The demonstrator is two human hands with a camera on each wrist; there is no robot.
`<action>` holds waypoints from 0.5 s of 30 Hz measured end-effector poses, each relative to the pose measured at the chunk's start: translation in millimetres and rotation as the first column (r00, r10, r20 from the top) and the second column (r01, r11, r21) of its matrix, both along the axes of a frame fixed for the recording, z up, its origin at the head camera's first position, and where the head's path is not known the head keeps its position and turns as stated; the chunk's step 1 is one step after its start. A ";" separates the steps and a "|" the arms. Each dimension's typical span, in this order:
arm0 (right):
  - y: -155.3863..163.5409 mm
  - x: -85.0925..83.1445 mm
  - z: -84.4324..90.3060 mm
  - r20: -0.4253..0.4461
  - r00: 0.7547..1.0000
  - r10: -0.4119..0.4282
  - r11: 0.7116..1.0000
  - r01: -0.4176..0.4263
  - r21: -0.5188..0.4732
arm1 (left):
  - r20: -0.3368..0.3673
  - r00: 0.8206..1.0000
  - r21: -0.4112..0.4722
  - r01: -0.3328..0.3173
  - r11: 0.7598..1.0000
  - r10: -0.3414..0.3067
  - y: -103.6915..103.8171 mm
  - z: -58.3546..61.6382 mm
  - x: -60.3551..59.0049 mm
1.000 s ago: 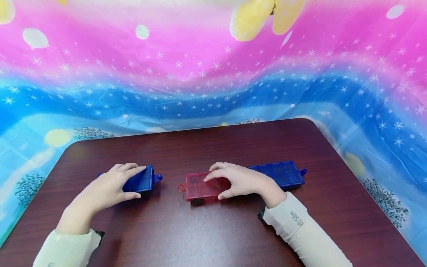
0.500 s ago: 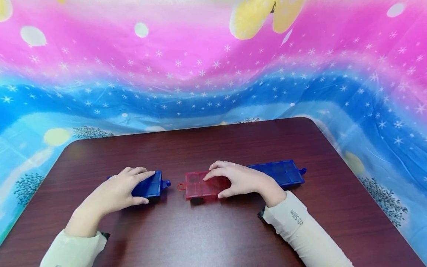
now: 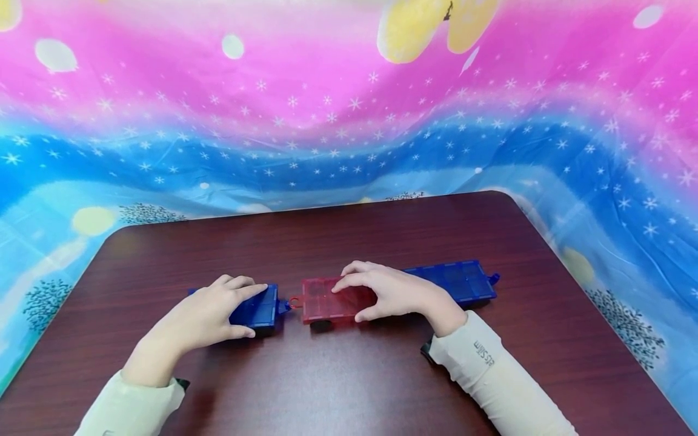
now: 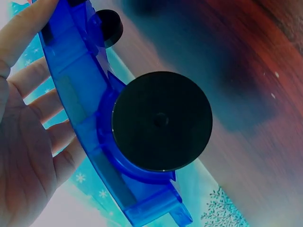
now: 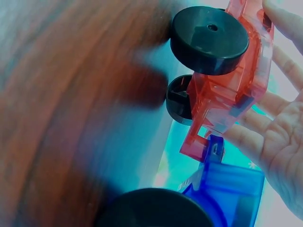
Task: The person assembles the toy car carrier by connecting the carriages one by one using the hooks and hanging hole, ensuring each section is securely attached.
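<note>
A starry pink-and-blue cloth (image 3: 349,121) hangs behind and around a dark reddish-brown wooden table (image 3: 349,375), on which three translucent wheeled toy wagons lie in one row running left to right; the longest, a blue wagon (image 3: 458,280), sits at the right end, its near end hidden under the right wrist, so whether it touches the red one cannot be told from the head view; the red wagon (image 3: 327,301) stands in the middle on black wheels (image 5: 209,39), and the right hand (image 3: 389,292) lies over its right half, fingers together and gently curved across the top with the thumb against the near side; the smaller blue wagon (image 3: 256,310) lies just left of it under the left hand (image 3: 209,315), whose fingers lie close together along its top with the thumb on the near edge; both wagons' long axes fall on the same line, and the blue wagon's hitch peg (image 3: 283,306) points right at the red wagon's coupling ring (image 3: 295,302), the two touching or a hair apart; the left hand is the nearer to that joint.
</note>
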State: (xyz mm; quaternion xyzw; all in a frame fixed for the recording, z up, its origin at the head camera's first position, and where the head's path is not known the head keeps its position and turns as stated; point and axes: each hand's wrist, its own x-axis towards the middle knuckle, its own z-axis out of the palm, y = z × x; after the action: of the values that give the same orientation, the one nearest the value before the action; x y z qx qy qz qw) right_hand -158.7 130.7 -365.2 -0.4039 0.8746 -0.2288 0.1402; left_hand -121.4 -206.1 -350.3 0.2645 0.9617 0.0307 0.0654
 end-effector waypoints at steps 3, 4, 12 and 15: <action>-0.7 0.1 0.1 -0.002 1.000 -0.004 1.000 0.004 0.008 | 0.009 1.000 -0.002 -0.005 1.000 0.005 1.7 -0.5 1.2; -1.0 0.2 0.1 -0.002 1.000 -0.005 1.000 0.005 0.010 | 0.011 1.000 -0.001 -0.005 1.000 0.005 2.3 -0.5 1.6; -3.0 0.6 0.0 -0.004 1.000 -0.011 1.000 0.011 0.025 | -0.004 1.000 0.011 0.012 1.000 -0.012 7.3 -1.4 2.1; -3.8 1.0 -0.2 -0.003 1.000 -0.012 1.000 0.012 0.026 | -0.005 1.000 0.011 0.014 1.000 -0.014 8.3 -1.9 2.4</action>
State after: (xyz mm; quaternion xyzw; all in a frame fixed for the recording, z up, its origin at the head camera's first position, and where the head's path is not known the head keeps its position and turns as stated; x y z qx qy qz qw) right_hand -157.8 126.8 -365.3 -0.3969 0.8801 -0.2176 0.1430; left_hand -119.0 -197.8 -352.2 0.2718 0.9597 0.0349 0.0616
